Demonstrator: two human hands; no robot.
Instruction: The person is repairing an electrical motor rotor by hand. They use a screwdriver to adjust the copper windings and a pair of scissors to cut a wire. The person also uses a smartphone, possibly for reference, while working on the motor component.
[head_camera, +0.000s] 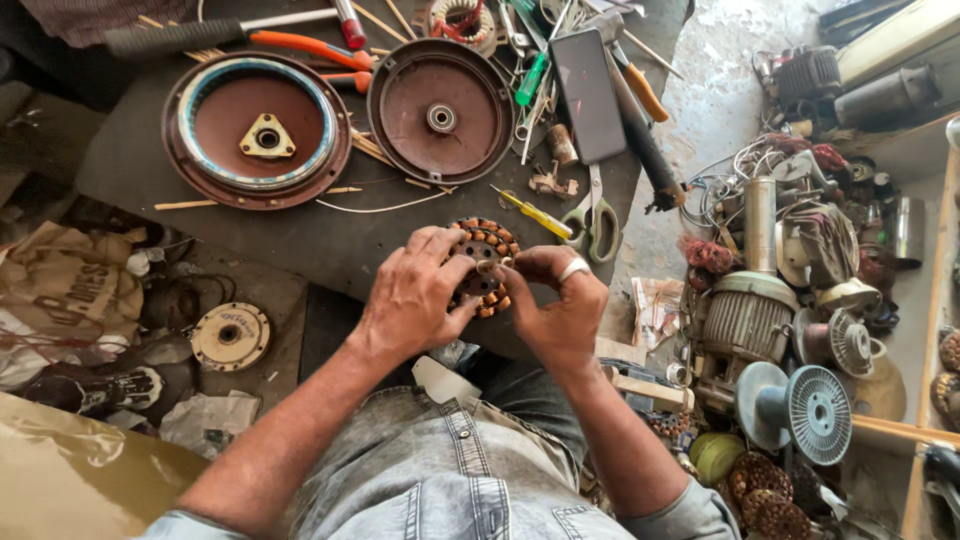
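Sleeves: pale denim, bottom of frame; both forearms reach up to mid-worktop.
L hand (413, 295): fingers curled round the left side of the stator (483, 266), gripping it.
R hand (556, 297): clenched on the stator's right edge, thumb + forefinger pinched at its top; ring on one finger.
Stator: round, copper-wound w/ orange insulation, held between both hands just above the near edge of the worktop (300, 235); mostly hidden by fingers.
Scissors (592, 220): green-handled, lying just right of the hands.
Screwdriver (533, 213): small, yellow handle, just beyond the stator, tilted.
Wood sticks (255, 200): thin, scattered beyond the hands.
Right cover (441, 97): brown round motor cover, bearing at centre, far side of worktop.
Left cover (258, 128): larger round housing w/ pale ring + triangular plate in the middle; beside the right cover, nearly touching.
Phone (588, 95): dark slab, right of the covers, face up.
Pliers (310, 48): orange grips, at the far edge.
Floor R (700, 110): heap of motors, fans, copper coils.
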